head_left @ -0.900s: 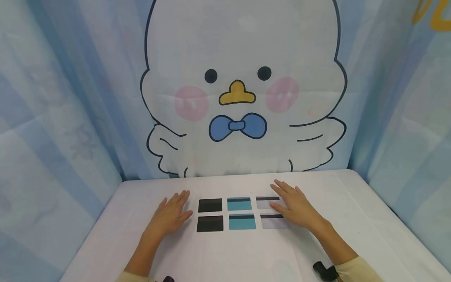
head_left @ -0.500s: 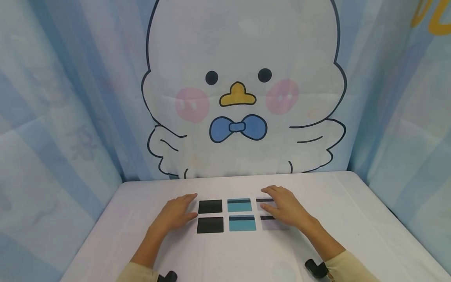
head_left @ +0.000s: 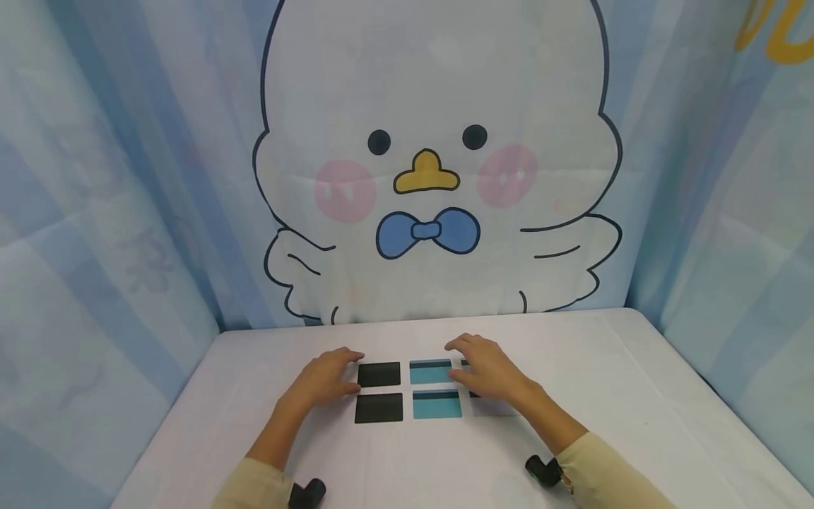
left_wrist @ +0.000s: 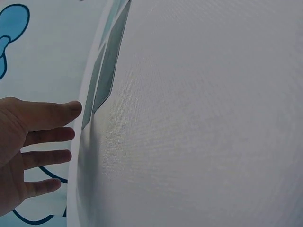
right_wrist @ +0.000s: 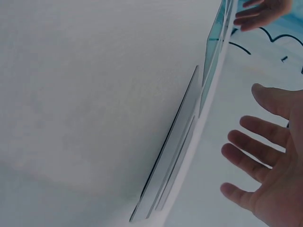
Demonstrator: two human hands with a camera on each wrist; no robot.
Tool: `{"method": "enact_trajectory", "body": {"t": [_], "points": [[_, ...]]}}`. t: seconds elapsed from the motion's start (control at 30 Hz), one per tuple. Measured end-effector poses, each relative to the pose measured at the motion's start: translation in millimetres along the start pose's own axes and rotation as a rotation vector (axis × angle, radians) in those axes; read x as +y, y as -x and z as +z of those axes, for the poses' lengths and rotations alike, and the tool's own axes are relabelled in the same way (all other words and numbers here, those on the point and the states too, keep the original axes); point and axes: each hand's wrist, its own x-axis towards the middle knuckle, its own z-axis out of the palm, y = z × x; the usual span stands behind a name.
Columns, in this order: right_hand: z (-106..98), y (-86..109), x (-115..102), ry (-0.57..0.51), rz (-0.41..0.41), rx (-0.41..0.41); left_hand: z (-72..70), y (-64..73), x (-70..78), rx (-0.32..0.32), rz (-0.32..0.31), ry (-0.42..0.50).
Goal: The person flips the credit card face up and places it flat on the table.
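Observation:
Flat cards lie in two rows on the white table. At the left are a far black card [head_left: 379, 374] and a near black card [head_left: 379, 408]. In the middle are a far blue card [head_left: 429, 372] and a near blue card [head_left: 437, 405], each with a dark stripe. My left hand [head_left: 321, 382] hovers at the left edge of the far black card, fingers and thumb spread and holding nothing. Above the pale cards at the right, my right hand [head_left: 486, 371] partly hides the near pale card [head_left: 492, 408]; its fingertips reach the far blue card, and it grips nothing.
The white table [head_left: 407, 466] extends in front of the cards and to both sides. Behind it hangs a curtain [head_left: 432, 78] printed with a bird wearing a blue bow tie. Black wrist cameras sit below both hands.
My right hand has moved left, from over the pale cards toward the blue ones. My left hand has come slightly right, toward the black cards. The cards have not moved.

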Motion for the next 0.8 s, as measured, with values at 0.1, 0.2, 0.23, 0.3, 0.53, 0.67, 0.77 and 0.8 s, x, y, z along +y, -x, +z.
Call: {"method": "enact_trajectory", "body": {"t": [0.1, 0.2, 0.23, 0.3, 0.53, 0.67, 0.77, 0.8], "points": [[2, -6.2, -6, -0.015, 0.014, -0.021, 1.1, -4.5, 0.9, -0.006, 0.014, 0.006], [4, -12.4, -11, -0.023, 0.027, -0.039, 1.0, -8.3, 1.6, -0.011, 0.027, 0.016], [6, -14.4, -12, -0.029, 0.028, -0.045, 0.2, -9.3, 2.2, -0.011, 0.032, 0.025], [7, -18.2, -14, -0.044, 0.034, -0.06, -1.4, -11.7, 3.3, -0.013, 0.05, 0.027], [14, -28.6, -17, -0.062, 0.022, -0.118, -4.4, -18.5, 8.3, -0.049, 0.076, 0.033], [17, -36.2, -20, -0.05, 0.021, -0.142, -5.6, -21.8, 9.7, -0.061, 0.06, 0.02], [20, -43.4, -23, -0.049, 0.022, -0.161, -5.9, -23.6, 9.6, -0.066, 0.051, 0.021], [22, -45.7, -24, -0.049, 0.02, -0.167, -5.3, -24.3, 9.3, -0.07, 0.048, 0.024]]}}
